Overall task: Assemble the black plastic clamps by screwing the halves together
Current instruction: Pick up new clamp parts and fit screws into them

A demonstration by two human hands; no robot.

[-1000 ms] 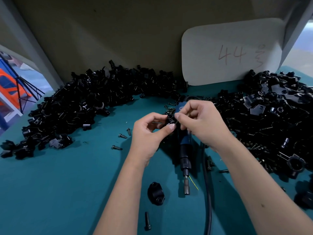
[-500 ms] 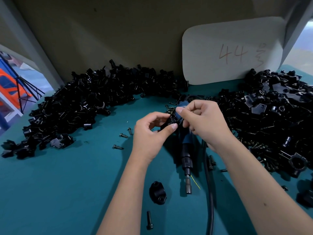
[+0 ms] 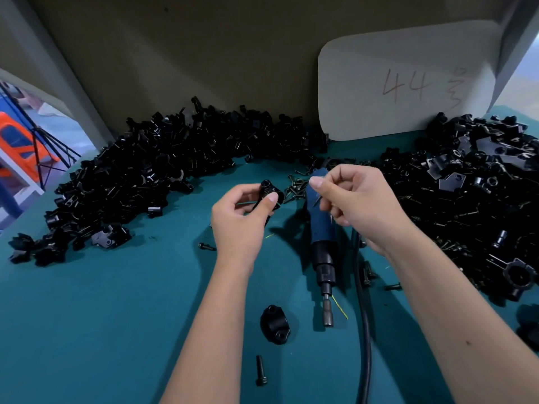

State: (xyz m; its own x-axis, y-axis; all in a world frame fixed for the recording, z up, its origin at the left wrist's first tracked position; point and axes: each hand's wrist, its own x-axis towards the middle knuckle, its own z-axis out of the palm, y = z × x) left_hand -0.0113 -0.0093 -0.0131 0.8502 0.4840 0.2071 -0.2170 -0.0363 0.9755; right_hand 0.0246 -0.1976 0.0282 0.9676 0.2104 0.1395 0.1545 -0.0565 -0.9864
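Teal desk (image 3: 87,316), carrying two heaps of black plastic clamp parts: a left heap (image 3: 151,170) curving along the back wall and a right heap (image 3: 472,193) at my right. A pale card (image 3: 408,86) leans against the wall behind, hand-marked "44" in red, followed by a character I cannot read. A blue electric screwdriver (image 3: 322,237) lies between my forearms, bit toward me, its black cable (image 3: 364,330) beside it. My left hand (image 3: 239,217) is raised above the desk, thumb and fingers curled round a clamp half (image 3: 269,191). My right hand (image 3: 358,202), just apart from it, pinches a screw (image 3: 317,199) between thumb and forefinger. Nearer me on the desk lie a second clamp half (image 3: 274,325) and a loose screw (image 3: 260,370).
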